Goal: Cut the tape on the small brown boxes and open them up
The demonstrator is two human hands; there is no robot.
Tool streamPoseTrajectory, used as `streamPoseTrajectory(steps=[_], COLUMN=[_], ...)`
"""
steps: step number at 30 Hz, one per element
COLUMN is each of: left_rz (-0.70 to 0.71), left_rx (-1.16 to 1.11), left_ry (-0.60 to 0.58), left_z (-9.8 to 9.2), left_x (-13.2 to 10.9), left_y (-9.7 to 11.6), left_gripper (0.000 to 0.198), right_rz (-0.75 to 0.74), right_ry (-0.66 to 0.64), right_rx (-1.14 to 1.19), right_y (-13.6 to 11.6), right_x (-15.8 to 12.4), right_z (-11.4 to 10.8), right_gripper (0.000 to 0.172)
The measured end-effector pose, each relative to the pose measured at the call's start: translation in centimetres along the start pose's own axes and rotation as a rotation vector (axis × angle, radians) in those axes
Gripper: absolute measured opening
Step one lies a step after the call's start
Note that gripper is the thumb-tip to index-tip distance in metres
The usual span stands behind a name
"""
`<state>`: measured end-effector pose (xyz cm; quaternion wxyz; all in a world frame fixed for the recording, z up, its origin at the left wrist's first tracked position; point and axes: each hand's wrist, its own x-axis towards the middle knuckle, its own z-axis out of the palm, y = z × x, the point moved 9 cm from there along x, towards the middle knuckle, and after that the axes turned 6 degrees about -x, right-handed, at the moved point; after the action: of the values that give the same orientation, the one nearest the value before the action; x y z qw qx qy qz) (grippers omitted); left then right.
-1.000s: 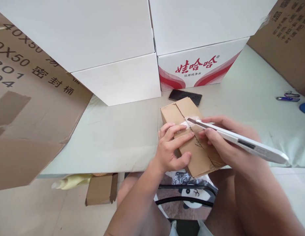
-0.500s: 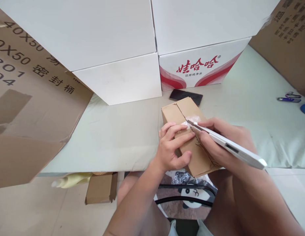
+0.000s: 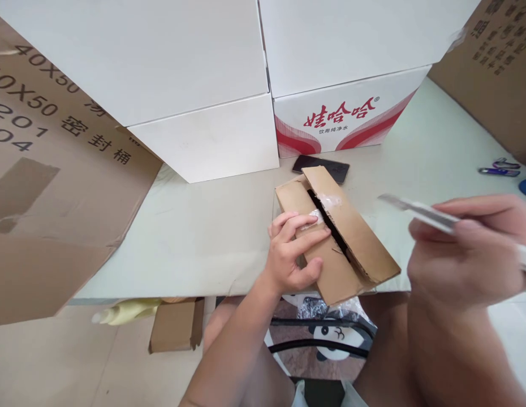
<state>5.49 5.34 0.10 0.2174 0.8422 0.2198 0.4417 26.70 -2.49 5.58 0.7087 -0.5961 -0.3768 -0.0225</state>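
A small brown cardboard box point(image 3: 326, 271) lies slanted at the table's front edge. Its right top flap point(image 3: 348, 226) is raised a little, leaving a dark gap along the middle seam; the inside is too dark to make out. Clear tape clings to both flaps. My left hand point(image 3: 292, 246) rests on the left flap, fingers spread and stretched over the top toward the gap. Off to the right, my right hand point(image 3: 470, 249) is closed around a white utility knife point(image 3: 430, 213), its blade extended, pointing left and apart from the box. Motion blurs this hand and the knife.
Behind the box lie a black phone point(image 3: 320, 168) and stacked white cartons point(image 3: 207, 138). Large brown cartons point(image 3: 76, 215) flank the table point(image 3: 195, 237). A purple pen-like item point(image 3: 498, 171) is at right. Below are a yellow bottle point(image 3: 129, 311) and another small box point(image 3: 176, 325).
My right hand has drawn the utility knife away from the seam, to the right. The right flap has lifted and the seam has parted. My left hand has stayed on the box.
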Motion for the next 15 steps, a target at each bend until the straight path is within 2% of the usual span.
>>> streamPoseTrajectory(steps=[1, 2, 4, 5, 8, 11, 13, 15], left_rz=[0.002, 0.005, 0.009, 0.004, -0.063, -0.240, -0.366, -0.465], left_rx=[-0.001, -0.003, -0.005, -0.002, 0.022, 0.064, 0.083, 0.093], left_ry=[0.011, 0.022, 0.038, 0.039, 0.034, 0.012, -0.025, -0.105], left_z=[-0.3, -0.7, -1.5, -2.0, -3.6, -5.5, -6.7, -7.3], left_x=[0.0, 0.0, 0.0, 0.0, 0.2, 0.2, 0.1, -0.3], left_y=[-0.1, -0.2, -0.6, -0.9, -2.0, -3.3, -3.8, -3.7], left_gripper=[0.045, 0.043, 0.039, 0.037, 0.029, 0.019, 0.021, 0.031], right_rz=[-0.049, -0.088, -0.089, -0.048, 0.114, 0.189, 0.193, 0.171], right_ry=[0.140, 0.228, 0.218, 0.135, -0.291, -0.658, -0.759, -0.761], right_rx=[0.064, 0.090, -0.036, -0.181, -0.670, -0.928, -0.994, -0.959], right_y=[0.3, 0.7, 2.3, 3.6, 8.6, 12.7, 13.7, 13.6], right_x=[0.3, 0.5, 1.0, 1.2, 0.6, -1.7, -2.7, -2.9], right_z=[-1.0, -1.7, -1.4, -0.7, 2.1, 4.0, 4.7, 5.3], right_gripper=[0.014, 0.015, 0.018, 0.018, 0.024, 0.041, 0.048, 0.050])
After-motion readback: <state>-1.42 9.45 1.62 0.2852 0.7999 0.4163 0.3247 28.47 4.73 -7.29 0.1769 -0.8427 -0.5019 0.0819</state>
